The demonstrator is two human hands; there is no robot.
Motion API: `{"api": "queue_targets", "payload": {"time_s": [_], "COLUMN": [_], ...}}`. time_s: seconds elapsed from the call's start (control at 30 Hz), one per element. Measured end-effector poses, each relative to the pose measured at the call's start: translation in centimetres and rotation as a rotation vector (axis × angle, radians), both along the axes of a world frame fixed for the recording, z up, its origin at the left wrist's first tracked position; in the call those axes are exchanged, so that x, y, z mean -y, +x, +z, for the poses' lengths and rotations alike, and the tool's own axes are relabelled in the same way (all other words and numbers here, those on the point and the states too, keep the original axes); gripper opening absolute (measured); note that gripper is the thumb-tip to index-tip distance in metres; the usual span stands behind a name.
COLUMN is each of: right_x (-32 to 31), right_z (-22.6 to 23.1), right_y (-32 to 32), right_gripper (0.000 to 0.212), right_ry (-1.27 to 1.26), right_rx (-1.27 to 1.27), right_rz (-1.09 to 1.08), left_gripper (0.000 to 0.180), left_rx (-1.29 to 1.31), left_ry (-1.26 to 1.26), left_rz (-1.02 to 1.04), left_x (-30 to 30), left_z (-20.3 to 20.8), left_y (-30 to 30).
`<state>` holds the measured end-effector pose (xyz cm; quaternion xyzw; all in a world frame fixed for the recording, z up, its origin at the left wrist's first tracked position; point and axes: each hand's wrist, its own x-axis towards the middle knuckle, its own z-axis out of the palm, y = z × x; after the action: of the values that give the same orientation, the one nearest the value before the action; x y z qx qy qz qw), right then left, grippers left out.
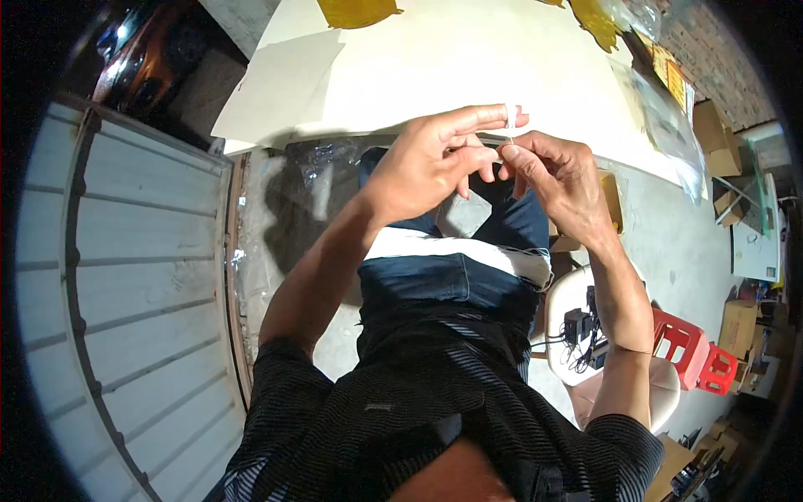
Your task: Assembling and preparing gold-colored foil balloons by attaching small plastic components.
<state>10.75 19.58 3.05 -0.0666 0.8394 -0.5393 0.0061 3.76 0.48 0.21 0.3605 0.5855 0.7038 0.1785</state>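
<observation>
My left hand [431, 163] is raised over my lap, its index finger stretched out to the right. A strand of white string [511, 115] is looped around that finger near the tip and runs down to the fingertips below. My right hand [565, 180] pinches the string between thumb and forefinger, close to my left thumb. The left hand's other fingers are loosely bent. Across my thighs lies a bundle of white string [456, 248], with loose ends at its right side.
A white-topped table [418, 71] stands ahead, with yellowish-brown pieces [358, 12] at its far side. At right are a pale chair [569, 301] bearing black adapters [577, 325], red stools [682, 347] and cardboard boxes [715, 138]. A metal panel [150, 251] stands at left.
</observation>
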Motion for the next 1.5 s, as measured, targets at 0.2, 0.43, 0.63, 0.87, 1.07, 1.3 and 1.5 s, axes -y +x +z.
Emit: {"api": "queue_targets", "payload": {"time_s": [0.2,0.43,0.63,0.87,1.07,1.3,1.5], "right_x": [-0.8,-0.3,0.7,1.1,0.0,-1.4,-1.2], "right_z": [1.3,1.6,4.7,6.7,6.1,6.1,3.3], "right_y": [-1.6,-5.0,-7.2,-11.8,-13.5,-20.4,-32.8], "right_gripper": [0.018,0.023,0.015,0.023,0.012,0.004,0.012], "right_ry": [0.280,0.052,0.323,0.207,-0.136,-0.110,-0.094], "right_rx": [-0.084,0.059,-0.154,-0.336,0.026,0.195,0.124], "right_rz": [0.006,0.025,0.270,0.287,0.251,0.158,0.218], "left_gripper": [0.031,0.018,0.017,0.012,0.018,0.029,0.036], "left_rx": [-0.220,0.266,0.397,0.272,0.490,0.521,0.479], "left_ry": [-0.344,-0.038,0.091,-0.134,0.010,0.171,0.313], "left_rz": [0.138,-0.057,0.034,-0.179,-0.268,0.087,0.436], "left_x": [0.0,1.7,2.0,2.1,1.3,0.6,0.2], "left_z": [-0.1,0.7,0.8,2.4,2.8,1.4,2.2], "left_y": [-0.7,-3.8,-7.5,-10.9,-12.8,-13.7,-14.3]}}
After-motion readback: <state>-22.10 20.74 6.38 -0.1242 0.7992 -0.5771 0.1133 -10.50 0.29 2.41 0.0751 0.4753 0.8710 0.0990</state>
